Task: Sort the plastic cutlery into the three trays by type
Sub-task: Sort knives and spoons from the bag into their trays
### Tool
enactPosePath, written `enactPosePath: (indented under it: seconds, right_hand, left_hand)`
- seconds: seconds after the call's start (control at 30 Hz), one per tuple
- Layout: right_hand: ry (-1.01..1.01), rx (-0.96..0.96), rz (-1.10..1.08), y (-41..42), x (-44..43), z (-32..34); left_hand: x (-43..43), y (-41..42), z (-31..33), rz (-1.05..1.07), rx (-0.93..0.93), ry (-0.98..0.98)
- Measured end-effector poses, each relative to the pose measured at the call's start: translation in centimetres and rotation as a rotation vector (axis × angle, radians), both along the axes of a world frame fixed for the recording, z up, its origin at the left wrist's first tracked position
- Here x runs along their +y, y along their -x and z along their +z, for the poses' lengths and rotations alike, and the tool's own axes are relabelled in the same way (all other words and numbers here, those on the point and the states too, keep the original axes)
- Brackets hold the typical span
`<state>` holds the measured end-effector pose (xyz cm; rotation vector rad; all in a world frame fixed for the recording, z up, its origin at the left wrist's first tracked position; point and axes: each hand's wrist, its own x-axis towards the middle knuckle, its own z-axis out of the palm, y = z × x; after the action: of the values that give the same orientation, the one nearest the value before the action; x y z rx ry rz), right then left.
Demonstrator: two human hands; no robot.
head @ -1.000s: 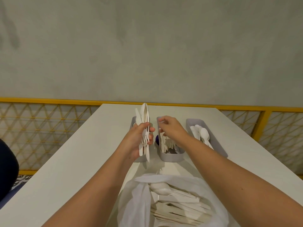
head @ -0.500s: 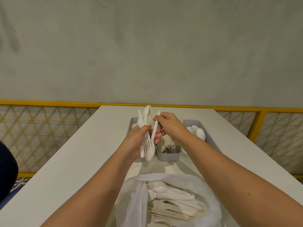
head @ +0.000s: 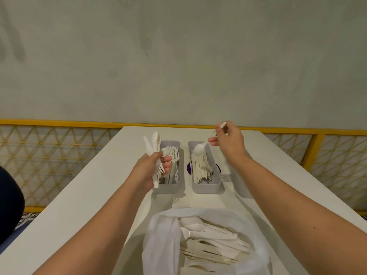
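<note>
My left hand (head: 151,169) grips a bundle of white plastic cutlery (head: 154,143), held upright beside the left grey tray (head: 174,186), which holds forks. My right hand (head: 228,141) pinches the handle of a single white spoon (head: 198,149), its bowl hanging over the far end of the middle tray (head: 208,188) of knives. The right tray (head: 243,190) is mostly hidden behind my right forearm. A clear plastic bag (head: 164,243) with several more white pieces lies open at the near edge.
A lone fork (head: 176,200) lies on the white table (head: 79,205) between the trays and the bag. A yellow railing (head: 59,123) with mesh runs behind the table. A dark shape (head: 10,205) sits at the left edge.
My right hand pulled one spoon out of the bundle in my left hand and carried it right and up, over the middle tray. My left hand stayed beside the fork tray.
</note>
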<state>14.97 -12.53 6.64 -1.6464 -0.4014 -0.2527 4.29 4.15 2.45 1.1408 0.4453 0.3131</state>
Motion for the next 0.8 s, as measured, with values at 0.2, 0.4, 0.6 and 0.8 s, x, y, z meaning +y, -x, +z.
enactPosePath:
  seconds: [0.2,0.4,0.6,0.8]
  right_hand:
    - [0.155,-0.071,-0.161,-1.9,-3.8,-1.0]
    - [0.365,-0.091,-0.269,-2.9,-7.8,-3.8]
    - [0.609,-0.170,-0.185,-2.9,-10.6,-7.6]
    - [0.798,-0.092,-0.028,-2.7,-10.3,-9.1]
  left_hand:
    - [-3.3,-1.0,0.6,-0.158,0.003,0.034]
    - [-6.7,-2.0,0.7,-0.261,-0.014,0.075]
    - [-8.6,-2.6,0.5,-0.319,-0.003,0.039]
    - [-9.2,-2.8,0.4,-0.324,0.006,0.013]
